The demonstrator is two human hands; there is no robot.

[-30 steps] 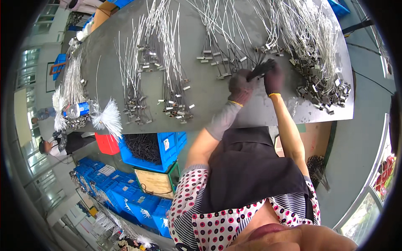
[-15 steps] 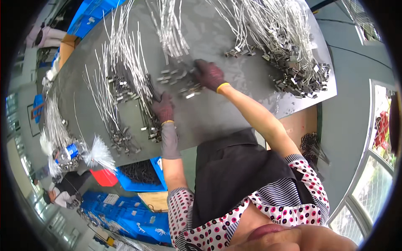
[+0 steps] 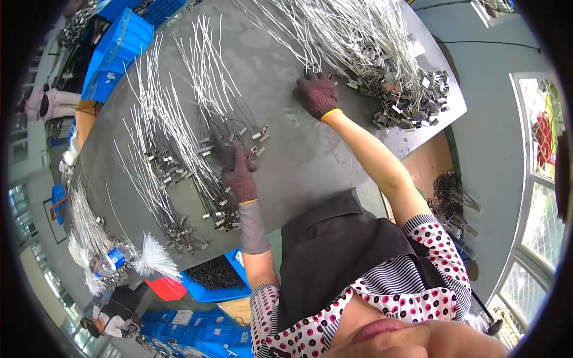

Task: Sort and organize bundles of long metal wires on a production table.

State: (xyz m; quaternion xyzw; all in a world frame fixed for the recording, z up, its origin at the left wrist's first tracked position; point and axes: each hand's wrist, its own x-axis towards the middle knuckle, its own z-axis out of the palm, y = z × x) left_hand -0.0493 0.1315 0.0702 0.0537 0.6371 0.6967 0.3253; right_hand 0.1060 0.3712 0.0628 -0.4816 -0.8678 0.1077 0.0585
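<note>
In a dark maroon glove with a yellow cuff, my right hand (image 3: 317, 95) has its fingers curled at the lower ends of several silvery cables, at the left edge of a big cable pile (image 3: 358, 36). Small metal-and-black connectors show at its fingertips. My left hand (image 3: 240, 176), gloved alike with a grey sleeve above, rests with fingers apart at the connector ends of a fanned middle bunch of cables (image 3: 209, 77). Its dark fingertips are hard to tell from the black cable ends. Left of it lies another bunch of cables (image 3: 156, 119), connectors toward me.
The grey table (image 3: 292, 173) has a curved-looking near edge. At its left end are a bottle (image 3: 112, 261) and bundled white cables (image 3: 83, 215). Blue crates (image 3: 122, 53) stand beyond, and a blue bin (image 3: 236, 274) of black cables sits below. A person (image 3: 110, 319) is at lower left.
My right hand has left the middle bunch and moved right to the pile's edge. The middle bunch lies more spread out and lower. My left hand has shifted from the left bunch onto its connectors.
</note>
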